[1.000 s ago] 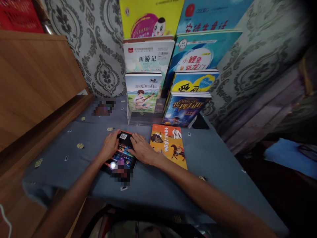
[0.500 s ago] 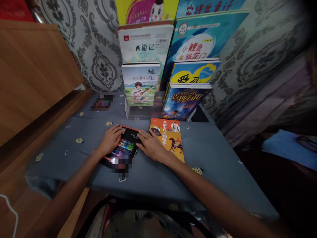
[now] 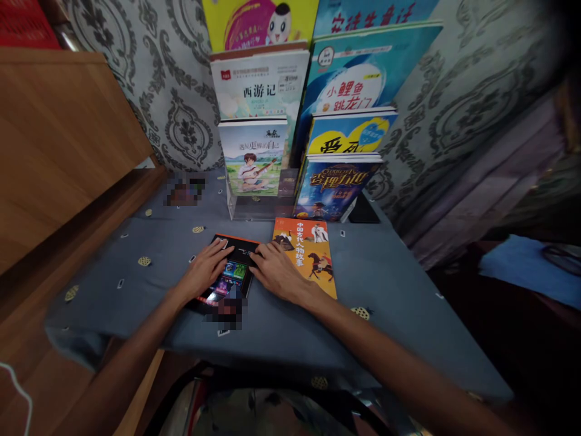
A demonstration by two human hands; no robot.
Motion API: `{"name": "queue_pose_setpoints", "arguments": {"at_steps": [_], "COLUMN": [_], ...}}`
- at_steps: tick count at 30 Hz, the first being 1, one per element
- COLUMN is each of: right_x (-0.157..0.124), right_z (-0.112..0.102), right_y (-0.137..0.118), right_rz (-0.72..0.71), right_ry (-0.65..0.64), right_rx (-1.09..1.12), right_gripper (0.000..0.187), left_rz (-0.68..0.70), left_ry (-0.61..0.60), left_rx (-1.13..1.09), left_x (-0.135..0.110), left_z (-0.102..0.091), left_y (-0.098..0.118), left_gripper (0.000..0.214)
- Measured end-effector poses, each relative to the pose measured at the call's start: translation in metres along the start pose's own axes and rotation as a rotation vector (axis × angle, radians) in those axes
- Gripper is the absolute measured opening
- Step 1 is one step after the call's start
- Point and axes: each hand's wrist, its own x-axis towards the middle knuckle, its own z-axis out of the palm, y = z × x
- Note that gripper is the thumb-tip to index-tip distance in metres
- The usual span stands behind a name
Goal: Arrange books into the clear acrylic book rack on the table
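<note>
A dark book with a black and orange-edged cover [image 3: 231, 266] lies flat on the grey-blue tablecloth [image 3: 385, 290]. My left hand [image 3: 206, 268] rests flat on its left side, fingers stretched toward the top edge. My right hand [image 3: 276, 272] lies at its right edge, fingers spread over the cover's upper right corner. Right beside it, touching, lies an orange book with a horse and figures [image 3: 306, 254].
A clear tiered stand [image 3: 254, 209] at the back holds several upright books against patterned wallpaper. A wooden cabinet [image 3: 59, 145] borders the left. The table's front edge is close to me, with a dark drop and a blue object [image 3: 526, 272] on the right.
Both hands have slid a little over the dark book, the left now further onto the cover. The book has turned slightly. The view has shifted down and left.
</note>
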Motion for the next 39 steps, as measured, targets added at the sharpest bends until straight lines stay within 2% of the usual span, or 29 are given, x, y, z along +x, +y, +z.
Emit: {"name": "queue_pose_setpoints", "arguments": {"at_steps": [6,15,22,25,29,39], "right_x": [0.014,0.049,0.053,0.052,0.053,0.054], "right_z": [0.0,0.019,0.016,0.017,0.02,0.019], "right_y": [0.004,0.036,0.045,0.044,0.045,0.043], "right_rz": [-0.003,0.039,0.053,0.059,0.057,0.072], "right_ry": [-0.029,0.014,0.002,0.0,0.007,-0.019], "right_rx": [0.006,0.071,0.117,0.118,0.122,0.104], "right_gripper": [0.031,0.038,0.04,0.041,0.041,0.042], "left_rz": [-0.052,-0.129,-0.135,-0.062,0.107,0.33], "left_ry": [0.071,0.137,0.139,0.137,0.086,-0.084], "left_rx": [0.015,0.119,0.239,0.197,0.078,-0.063], "left_x": [0.012,0.052,0.06,0.058,0.05,0.009], "left_z": [0.007,0.012,0.01,0.009,0.008,0.0], "left_y": [-0.004,-0.016,-0.011,-0.009,-0.004,0.026], "left_gripper": [0.044,0.042,0.042,0.041,0.042,0.054]}}
